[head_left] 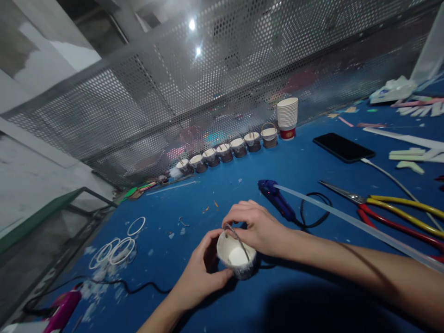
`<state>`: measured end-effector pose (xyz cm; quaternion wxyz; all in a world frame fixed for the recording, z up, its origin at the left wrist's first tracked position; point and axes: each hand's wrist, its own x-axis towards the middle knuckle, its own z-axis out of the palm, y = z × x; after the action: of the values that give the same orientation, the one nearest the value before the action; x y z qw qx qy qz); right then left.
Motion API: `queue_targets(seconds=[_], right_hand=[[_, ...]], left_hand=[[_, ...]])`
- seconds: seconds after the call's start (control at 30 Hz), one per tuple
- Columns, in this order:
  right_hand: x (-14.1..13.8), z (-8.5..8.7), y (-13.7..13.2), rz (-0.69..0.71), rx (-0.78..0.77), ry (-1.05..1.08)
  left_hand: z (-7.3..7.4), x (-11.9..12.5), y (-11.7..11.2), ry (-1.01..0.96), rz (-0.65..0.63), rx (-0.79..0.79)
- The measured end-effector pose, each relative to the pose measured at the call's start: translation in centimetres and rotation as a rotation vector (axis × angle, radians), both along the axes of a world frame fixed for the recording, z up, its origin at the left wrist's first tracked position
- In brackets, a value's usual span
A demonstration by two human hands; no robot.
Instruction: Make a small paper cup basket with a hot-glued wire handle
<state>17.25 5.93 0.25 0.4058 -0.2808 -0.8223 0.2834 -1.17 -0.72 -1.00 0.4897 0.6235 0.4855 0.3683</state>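
A small paper cup (244, 270), its white inside showing and its outside grey and rough, sits low in front of me, tilted a little towards me. My left hand (199, 277) is closed round its left side, the thumb along the near wall. From above right, my right hand (258, 226) pinches a thin twisted cord (239, 241) at the cup's far rim. This cord slants across the opening to the near right side. Some fingertips of the right hand are hidden behind the rim. Beyond it lies a blue glue gun (277, 199) with a long clear glue stick (340, 212).
Along the perforated metal screen (222, 83) stand several similar wrapped cups (238, 148) and a stack of paper cups (287, 118). Scissors (357, 199) and a phone (343, 147) lie right. White rings (121, 251) and a magenta tool (64, 310) are left.
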Motion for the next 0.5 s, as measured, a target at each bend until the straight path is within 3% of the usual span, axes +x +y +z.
queue_targets(seconds=[0.17,0.27,0.37,0.5], right_hand=[[0.1,0.4,0.0,0.024,-0.045,0.010],[0.4,0.9,0.1,0.063,-0.157,0.049],[1.0,1.0,0.4,0.059,-0.320,0.158],[1.4,-0.1,1.0,-0.010,-0.462,0.250]], left_hand=[[0.1,0.0,0.0,0.002,0.031,0.000],[0.3,0.0,0.0,0.042,0.089,0.027],[0.4,0.0,0.3,0.081,0.204,0.086],[0.3,-0.3,1.9,0.024,0.389,0.198]])
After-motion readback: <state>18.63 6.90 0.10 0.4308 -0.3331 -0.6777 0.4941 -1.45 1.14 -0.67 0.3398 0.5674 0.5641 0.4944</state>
